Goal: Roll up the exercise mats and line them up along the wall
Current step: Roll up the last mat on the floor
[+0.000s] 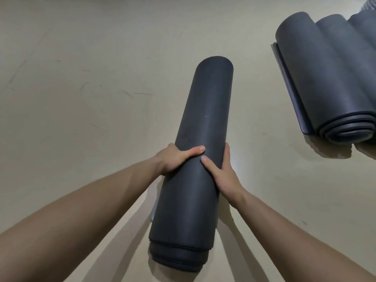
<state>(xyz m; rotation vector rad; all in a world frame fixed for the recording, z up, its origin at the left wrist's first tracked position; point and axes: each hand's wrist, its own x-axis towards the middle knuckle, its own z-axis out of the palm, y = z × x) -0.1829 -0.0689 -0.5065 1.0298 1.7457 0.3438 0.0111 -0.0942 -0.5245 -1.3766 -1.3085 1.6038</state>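
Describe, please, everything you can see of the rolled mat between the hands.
The mat is dark grey, matte and foam-like, rolled into a tight, long cylinder. It points away from the person over the beige floor. Layered edges show at its near end. The left hand and right hand grip its sides near the middle, thumbs on top. Whether it touches the floor is unclear.

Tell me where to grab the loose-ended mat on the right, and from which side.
Grip the loose mat round its middle, coming from its left. Its tail lies flat on the floor there, so fingers scooping under it should pin it to the roll. The right side sits against the next mat, leaving little room. The left hand and right hand grip the held mat now.
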